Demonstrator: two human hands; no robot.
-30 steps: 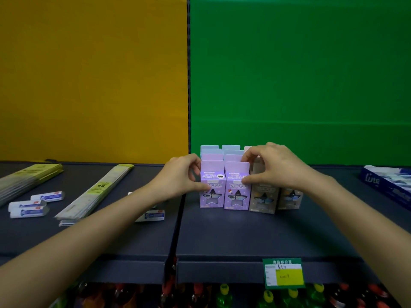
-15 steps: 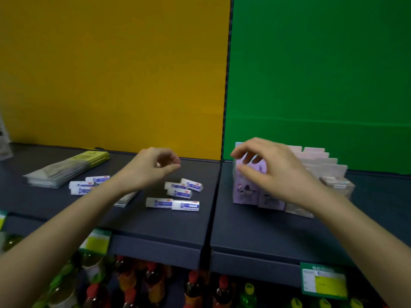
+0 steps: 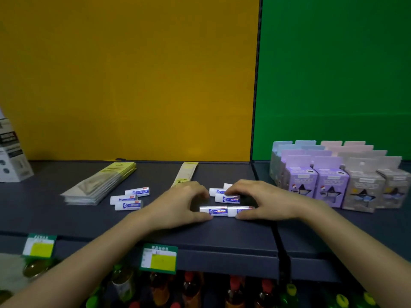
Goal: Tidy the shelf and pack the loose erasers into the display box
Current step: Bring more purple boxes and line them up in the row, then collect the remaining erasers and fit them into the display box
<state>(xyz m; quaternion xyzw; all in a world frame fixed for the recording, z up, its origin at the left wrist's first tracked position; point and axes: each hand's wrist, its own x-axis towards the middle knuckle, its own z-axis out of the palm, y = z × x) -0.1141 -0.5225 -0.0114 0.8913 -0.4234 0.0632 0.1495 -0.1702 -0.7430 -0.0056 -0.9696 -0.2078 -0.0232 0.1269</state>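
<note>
erasers, white blocks in blue-printed sleeves (image 3: 213,211), lie in a loose cluster of five on the dark blue-grey shelf (image 3: 222,234). the left hand (image 3: 178,205) and right hand (image 3: 264,201) bracket them, apart, with curved fingers and thumbs at the front pair's ends; whether either truly grips i cannot tell. squeezed end-on, that pair may buckle and skid over the front lip onto the bottles (image 3: 189,292) below. a yellow panel (image 3: 133,74) and a green panel (image 3: 333,74) back the shelf.

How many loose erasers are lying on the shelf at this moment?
8 erasers: three clustered left of the left hand; five between it and the right hand, two end to end in front, three behind. Fingers may hide more.
</note>
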